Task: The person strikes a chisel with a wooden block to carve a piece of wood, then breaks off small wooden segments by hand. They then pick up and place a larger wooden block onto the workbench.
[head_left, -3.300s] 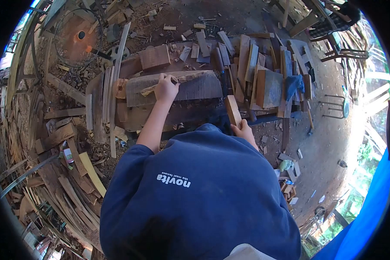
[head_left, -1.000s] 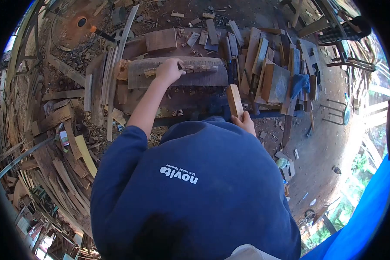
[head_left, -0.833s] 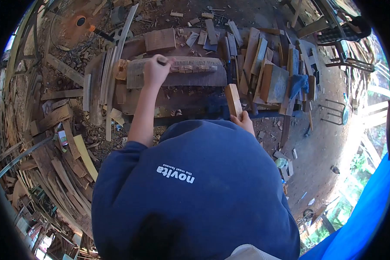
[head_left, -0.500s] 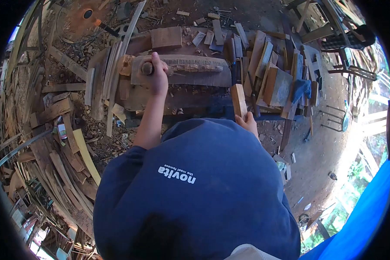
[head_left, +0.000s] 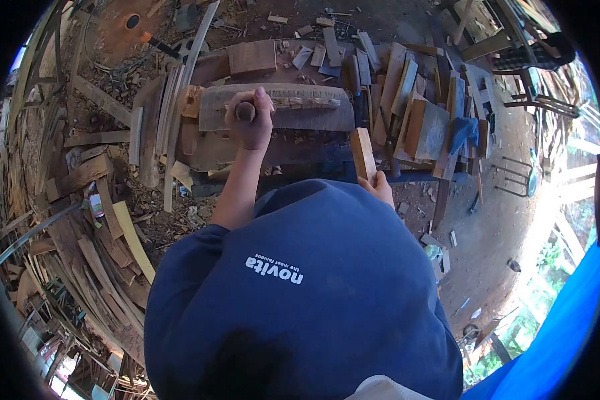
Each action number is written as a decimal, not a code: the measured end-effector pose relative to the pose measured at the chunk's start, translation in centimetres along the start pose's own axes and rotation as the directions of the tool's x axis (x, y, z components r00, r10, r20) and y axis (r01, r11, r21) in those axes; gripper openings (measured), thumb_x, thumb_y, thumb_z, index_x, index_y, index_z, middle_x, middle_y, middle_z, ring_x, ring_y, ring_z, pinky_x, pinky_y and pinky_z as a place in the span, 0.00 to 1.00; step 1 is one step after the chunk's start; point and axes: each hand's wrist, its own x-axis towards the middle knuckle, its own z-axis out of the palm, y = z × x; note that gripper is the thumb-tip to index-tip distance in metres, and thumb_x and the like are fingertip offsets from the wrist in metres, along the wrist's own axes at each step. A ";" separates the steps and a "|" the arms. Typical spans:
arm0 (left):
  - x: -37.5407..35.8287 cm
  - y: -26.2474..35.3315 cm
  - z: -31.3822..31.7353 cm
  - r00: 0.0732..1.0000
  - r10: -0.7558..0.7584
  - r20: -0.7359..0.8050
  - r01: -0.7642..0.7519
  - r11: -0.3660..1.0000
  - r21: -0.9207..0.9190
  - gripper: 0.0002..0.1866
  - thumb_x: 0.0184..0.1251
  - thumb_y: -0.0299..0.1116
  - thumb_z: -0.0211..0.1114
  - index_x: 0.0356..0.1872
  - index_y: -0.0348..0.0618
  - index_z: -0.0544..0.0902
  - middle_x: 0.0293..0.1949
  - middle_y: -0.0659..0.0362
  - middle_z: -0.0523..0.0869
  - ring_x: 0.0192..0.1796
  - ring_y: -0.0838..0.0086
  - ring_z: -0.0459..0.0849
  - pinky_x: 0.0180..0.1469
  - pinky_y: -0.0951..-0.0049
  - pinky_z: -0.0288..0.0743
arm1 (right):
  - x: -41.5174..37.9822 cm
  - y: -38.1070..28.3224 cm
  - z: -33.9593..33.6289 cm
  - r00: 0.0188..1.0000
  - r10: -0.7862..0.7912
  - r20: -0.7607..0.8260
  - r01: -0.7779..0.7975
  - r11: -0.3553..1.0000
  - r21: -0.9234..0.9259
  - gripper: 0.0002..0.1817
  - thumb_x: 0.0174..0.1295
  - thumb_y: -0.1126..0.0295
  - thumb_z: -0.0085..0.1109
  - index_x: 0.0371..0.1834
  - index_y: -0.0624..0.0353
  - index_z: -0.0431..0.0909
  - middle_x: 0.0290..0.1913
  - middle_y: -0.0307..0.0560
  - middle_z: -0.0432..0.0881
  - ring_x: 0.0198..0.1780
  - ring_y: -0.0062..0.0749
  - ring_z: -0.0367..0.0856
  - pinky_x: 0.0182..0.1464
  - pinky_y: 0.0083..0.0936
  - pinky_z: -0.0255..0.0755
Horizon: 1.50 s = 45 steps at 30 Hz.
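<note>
Fingers of my left hand (head_left: 249, 121) wrap round a tool with a rounded wooden handle (head_left: 245, 112), seen end-on with the thumb up. It is over the left part of a grey-brown board (head_left: 213, 110) on the bench. A strip of pale, rough notched wood (head_left: 307, 103) runs along that board; how the tool meets it is hidden behind the hand. Near the bench's front edge, my right hand (head_left: 379, 189) is closed on the lower end of a light wooden block (head_left: 363, 152), which points away from me.
Stacked wood offcuts (head_left: 427, 127) with a blue cloth (head_left: 464, 135) lie to the right. Long planks (head_left: 173, 120) cross the bench's left end. A person in a checked garment (head_left: 530, 56) is at the far upper right, near a metal frame (head_left: 543, 103).
My left hand has moved a little to the right and slightly down along the board, with the tool in it. My right hand and the block have hardly shifted.
</note>
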 end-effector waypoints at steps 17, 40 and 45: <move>2.8 -0.3 1.0 0.839 0.231 0.493 -0.216 0.972 -0.089 0.06 0.64 0.22 0.63 0.27 0.39 0.78 0.22 0.60 0.81 0.23 0.81 0.79 0.25 0.79 0.72 | 1.6 1.1 0.6 0.994 -0.103 0.042 0.103 0.995 0.009 0.23 0.64 0.57 0.65 0.48 0.66 0.70 0.39 0.55 0.81 0.41 0.33 0.79 0.44 0.32 0.71; 3.0 -1.3 0.1 0.928 0.043 0.371 0.025 0.984 -0.178 0.08 0.64 0.22 0.65 0.24 0.40 0.78 0.18 0.64 0.79 0.20 0.84 0.78 0.24 0.81 0.70 | -0.7 -8.9 -5.0 0.912 -0.390 -0.128 0.403 0.911 0.092 0.19 0.65 0.59 0.64 0.35 0.62 0.65 0.28 0.46 0.74 0.32 0.22 0.71 0.33 0.27 0.69; 2.6 -1.9 0.2 0.924 0.049 0.379 0.021 0.983 -0.180 0.08 0.63 0.22 0.65 0.25 0.40 0.78 0.19 0.63 0.80 0.21 0.84 0.78 0.24 0.80 0.70 | -0.6 -8.4 -4.6 0.921 -0.367 -0.130 0.380 0.921 0.091 0.20 0.65 0.59 0.64 0.34 0.62 0.65 0.28 0.46 0.74 0.32 0.23 0.70 0.33 0.28 0.69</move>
